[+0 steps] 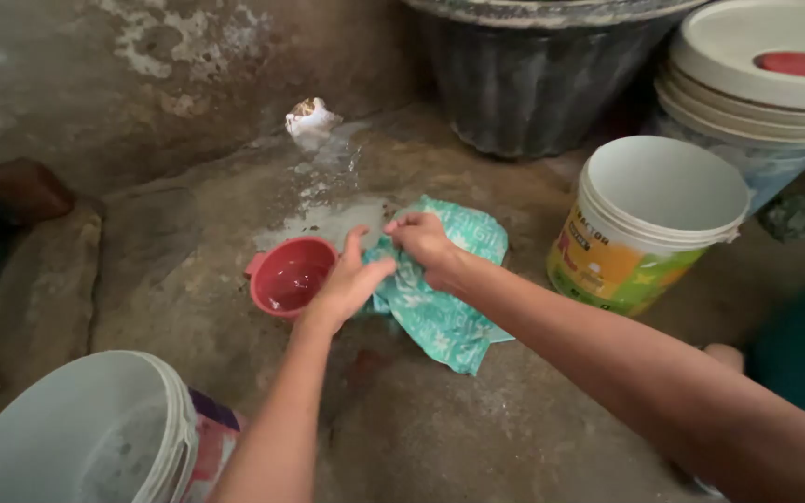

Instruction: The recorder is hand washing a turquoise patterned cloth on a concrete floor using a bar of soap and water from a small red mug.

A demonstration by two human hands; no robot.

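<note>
- Head view: both hands met over a teal patterned cloth point(440, 312) that lay crumpled on the wet concrete floor point(477, 428).
- The right hand point(424, 244) had its fingers closed, pinching the upper edge of the cloth.
- The left hand point(349, 282) rested against the cloth's left side with its fingers spread open and the thumb raised; it gripped nothing that could be seen.
- A small red bowl point(291, 276) with a little water in it stood just beside the left hand, touching or nearly touching the cloth's left edge.
- A white bucket with a yellow and green label point(649, 219) stood empty to the right of the cloth, near it but apart.
- Another white bucket point(95, 433) stood at the lower left, well apart from the cloth.
- Behind, a large dark tub point(538, 79) stood against the wall, with a stack of white lids point(761, 79) on a container to its right.
- A crumpled white scrap point(310, 119) lay on the floor beyond a wet patch.
</note>
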